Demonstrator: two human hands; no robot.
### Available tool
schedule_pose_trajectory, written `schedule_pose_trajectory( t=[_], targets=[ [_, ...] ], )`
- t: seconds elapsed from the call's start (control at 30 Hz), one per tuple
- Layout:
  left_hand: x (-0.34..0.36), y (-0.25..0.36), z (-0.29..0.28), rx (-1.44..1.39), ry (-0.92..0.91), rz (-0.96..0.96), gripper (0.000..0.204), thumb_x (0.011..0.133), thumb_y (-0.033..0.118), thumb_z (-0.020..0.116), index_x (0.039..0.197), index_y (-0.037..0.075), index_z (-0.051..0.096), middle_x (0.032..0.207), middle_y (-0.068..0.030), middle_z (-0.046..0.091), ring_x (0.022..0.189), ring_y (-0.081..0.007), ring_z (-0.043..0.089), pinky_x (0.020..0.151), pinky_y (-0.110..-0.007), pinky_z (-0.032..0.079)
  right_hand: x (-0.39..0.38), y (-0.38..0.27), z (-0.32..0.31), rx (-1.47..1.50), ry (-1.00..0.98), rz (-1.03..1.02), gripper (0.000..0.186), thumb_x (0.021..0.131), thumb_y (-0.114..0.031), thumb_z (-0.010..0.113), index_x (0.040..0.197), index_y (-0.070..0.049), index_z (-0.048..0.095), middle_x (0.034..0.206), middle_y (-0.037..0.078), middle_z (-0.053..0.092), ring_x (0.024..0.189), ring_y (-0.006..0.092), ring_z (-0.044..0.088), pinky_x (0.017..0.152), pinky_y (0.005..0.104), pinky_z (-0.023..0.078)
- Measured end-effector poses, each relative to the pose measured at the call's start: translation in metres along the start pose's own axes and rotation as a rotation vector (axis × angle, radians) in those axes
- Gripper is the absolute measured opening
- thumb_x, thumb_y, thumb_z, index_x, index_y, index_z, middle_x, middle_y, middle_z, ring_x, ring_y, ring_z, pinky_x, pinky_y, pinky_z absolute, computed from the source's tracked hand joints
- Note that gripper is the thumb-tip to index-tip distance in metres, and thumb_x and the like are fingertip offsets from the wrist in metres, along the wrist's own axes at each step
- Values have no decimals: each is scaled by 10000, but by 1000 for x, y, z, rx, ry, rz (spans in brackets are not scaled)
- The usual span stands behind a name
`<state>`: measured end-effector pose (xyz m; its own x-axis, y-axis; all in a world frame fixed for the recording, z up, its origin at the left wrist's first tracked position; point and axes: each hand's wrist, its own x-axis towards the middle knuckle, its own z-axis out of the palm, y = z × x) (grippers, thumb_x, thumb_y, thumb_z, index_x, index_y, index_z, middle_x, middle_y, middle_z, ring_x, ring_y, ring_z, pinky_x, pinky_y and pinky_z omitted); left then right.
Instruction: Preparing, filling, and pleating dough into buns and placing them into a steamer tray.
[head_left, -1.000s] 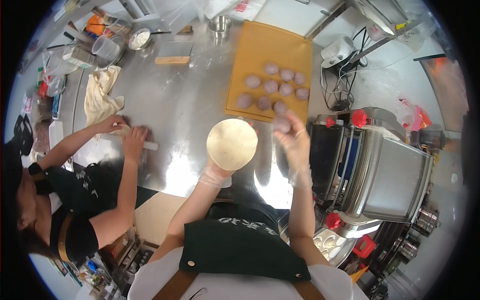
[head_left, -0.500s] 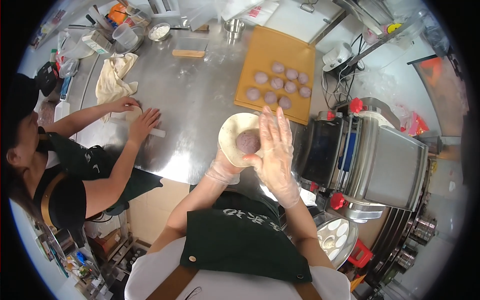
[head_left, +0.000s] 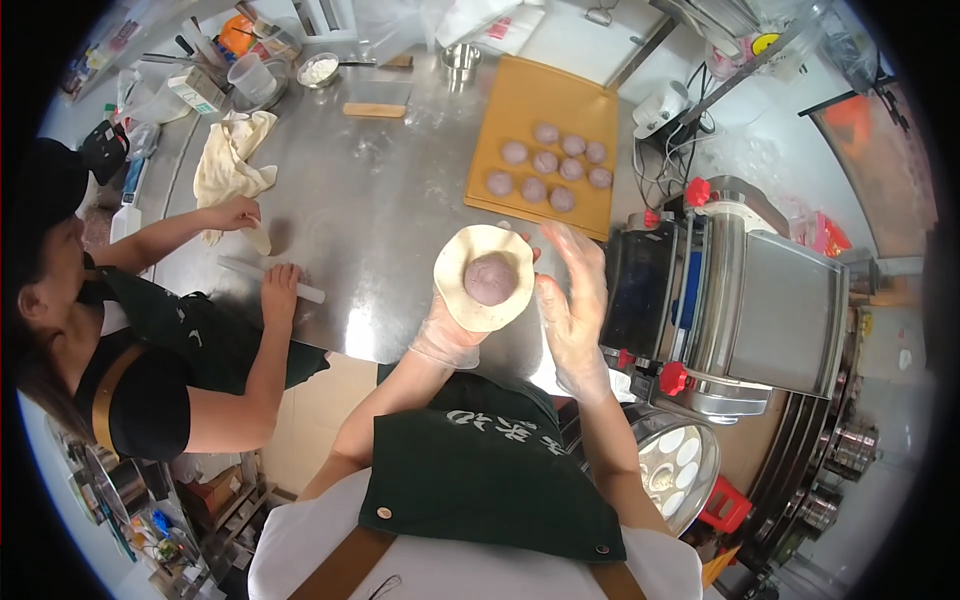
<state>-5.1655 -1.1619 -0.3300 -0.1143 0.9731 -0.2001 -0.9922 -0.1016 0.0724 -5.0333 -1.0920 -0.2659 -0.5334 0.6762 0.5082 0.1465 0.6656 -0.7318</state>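
Note:
My left hand (head_left: 452, 335), in a clear plastic glove, holds up a round, pale dough wrapper (head_left: 456, 262) from beneath. Its fingers are mostly hidden under the dough. A purple filling ball (head_left: 490, 279) sits in the middle of the wrapper, whose edge curves up a little around it. Just to the right is my right hand (head_left: 574, 315), gloved too, with fingers stretched and thumb apart, holding nothing. Beyond my hands, several more purple balls (head_left: 545, 162) lie on a tan board (head_left: 540, 88).
On the left a co-worker lifts a dough piece (head_left: 258, 238) with one hand and rests the other on a white rolling pin (head_left: 310, 294). A cream cloth (head_left: 230, 160) and a dough scraper (head_left: 375, 110) lie farther back. A roller machine (head_left: 720, 300) stands right, near a round tray (head_left: 672, 470).
My right hand has moved off the dough to the right, and its fingers have spread. The co-worker has raised the dough piece from the table and put a hand on the rolling pin.

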Motion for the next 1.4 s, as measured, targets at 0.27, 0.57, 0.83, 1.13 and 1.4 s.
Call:
schedule_pose_trajectory(
  t=[0.27,0.57,0.83,1.13,1.4],
  targets=[
    [-1,-12,35,-164,-67,-38,403,955,206,569,1324,66,488,1343,-189,516,1239,-369,518,1001,-487,491,-77,3,13,-122,135,53,440,738,57,723,1146,-50,598,971,151,634,790,304,627,675,389,509],
    [0,-30,35,712,-247,386,448,878,27,632,1300,49,482,1337,-167,510,1223,-317,533,1006,-451,493,-65,-5,3,-142,209,7,350,740,53,726,1054,-60,620,889,115,637,704,270,620,611,365,494],
    [-4,-28,31,864,-19,371,421,947,308,563,1294,78,509,1327,-151,509,1233,-354,514,1009,-448,476,-53,-22,7,-26,270,154,263,730,64,746,927,-35,603,928,140,671,750,266,672,629,324,527],
    [-9,-33,39,248,-114,259,459,916,354,618,1279,87,528,1318,-91,493,1306,-356,445,1038,-453,472,-43,-24,-4,40,221,209,282,740,89,735,973,-22,622,928,130,675,733,228,673,621,301,536],
    [-6,-30,52,318,-80,168,513,934,390,588,1332,88,475,1381,-83,461,1309,-286,453,1061,-435,433,-33,-24,-18,33,123,270,343,754,65,744,1063,-45,644,990,123,665,785,195,666,626,281,542]
  ],
)
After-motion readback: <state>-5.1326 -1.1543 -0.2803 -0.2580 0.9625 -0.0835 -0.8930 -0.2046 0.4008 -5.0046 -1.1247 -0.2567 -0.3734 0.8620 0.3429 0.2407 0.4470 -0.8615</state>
